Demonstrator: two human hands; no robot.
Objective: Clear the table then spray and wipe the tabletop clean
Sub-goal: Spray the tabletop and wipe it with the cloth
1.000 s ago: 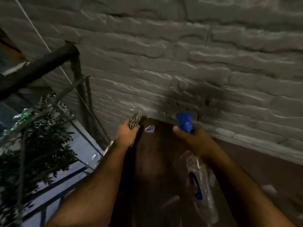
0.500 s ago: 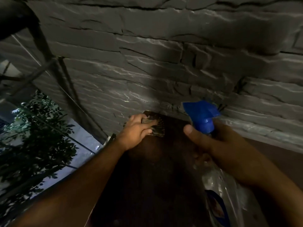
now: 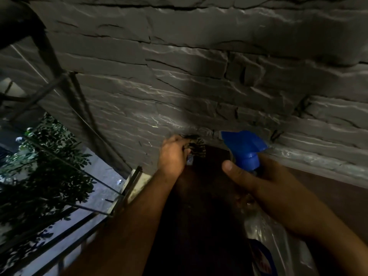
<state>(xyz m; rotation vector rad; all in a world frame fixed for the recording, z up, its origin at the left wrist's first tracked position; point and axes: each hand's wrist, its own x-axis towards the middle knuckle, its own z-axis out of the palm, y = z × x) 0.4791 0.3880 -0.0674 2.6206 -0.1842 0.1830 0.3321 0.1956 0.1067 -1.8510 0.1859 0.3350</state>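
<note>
A narrow dark brown tabletop (image 3: 201, 206) runs from me to the grey stone wall. My left hand (image 3: 172, 154) grips a dark patterned cloth (image 3: 197, 145) at the table's far left corner, against the wall. A small light scrap (image 3: 189, 160) shows just under that hand. My right hand (image 3: 264, 184) holds a clear spray bottle (image 3: 264, 236) by its neck, thumb stretched toward the left. The bottle's blue trigger head (image 3: 244, 148) points left, over the far end of the table. The bottle's body with a blue label hangs below my wrist.
A rough grey stone wall (image 3: 199, 86) closes off the far end. A metal railing (image 3: 83, 200) with a leafy tree (image 3: 39, 166) beyond it runs along the left. A reddish-brown surface (image 3: 326, 188) lies to the right, below the wall.
My left hand has pushed the cloth farther toward the wall corner. My right hand with the bottle has stayed over the far right of the table. The view has closed in.
</note>
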